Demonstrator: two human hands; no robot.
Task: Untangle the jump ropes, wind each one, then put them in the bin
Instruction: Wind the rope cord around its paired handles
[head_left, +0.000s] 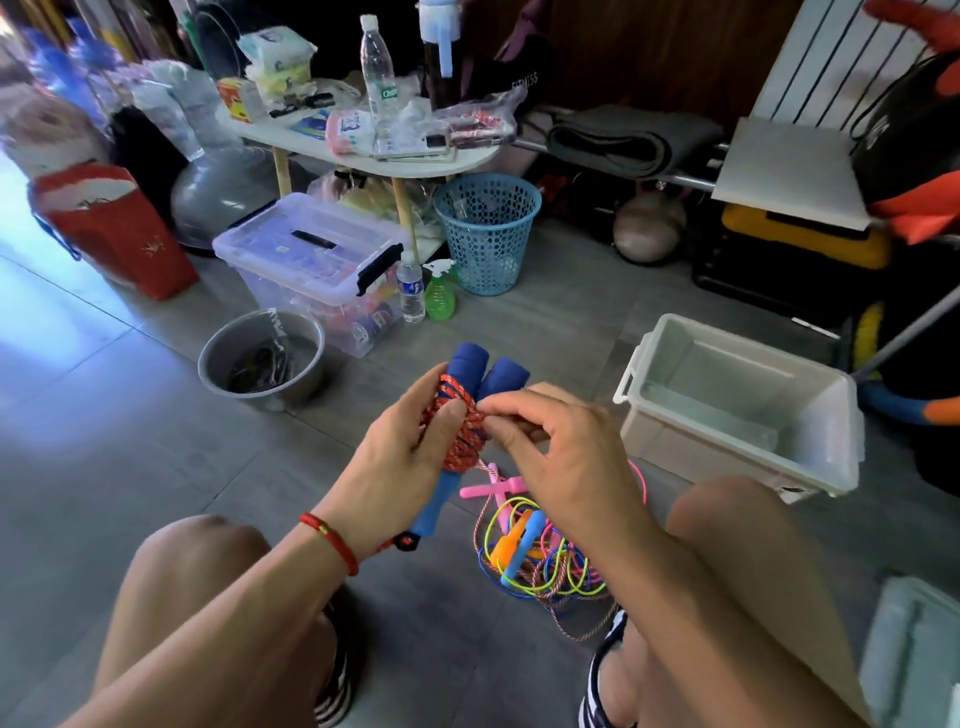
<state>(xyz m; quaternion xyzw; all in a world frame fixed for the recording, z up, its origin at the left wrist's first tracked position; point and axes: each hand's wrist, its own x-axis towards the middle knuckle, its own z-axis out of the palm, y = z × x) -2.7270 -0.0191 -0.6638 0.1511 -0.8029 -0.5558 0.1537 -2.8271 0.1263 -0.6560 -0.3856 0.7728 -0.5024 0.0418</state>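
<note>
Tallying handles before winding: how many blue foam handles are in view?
2: both blue foam handles are side by side in the left hand, red rope wound around them.

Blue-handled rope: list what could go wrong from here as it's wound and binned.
1. The red cord is wrapped around the blue handles, and the right hand pinches its end; if the fingers slip, the coils could loosen.
2. The tangled pile lies on the floor directly below; a dropped cord could snag in it again.
3. The white bin sits off to the right, so the bundle may loosen during that reach.
</note>
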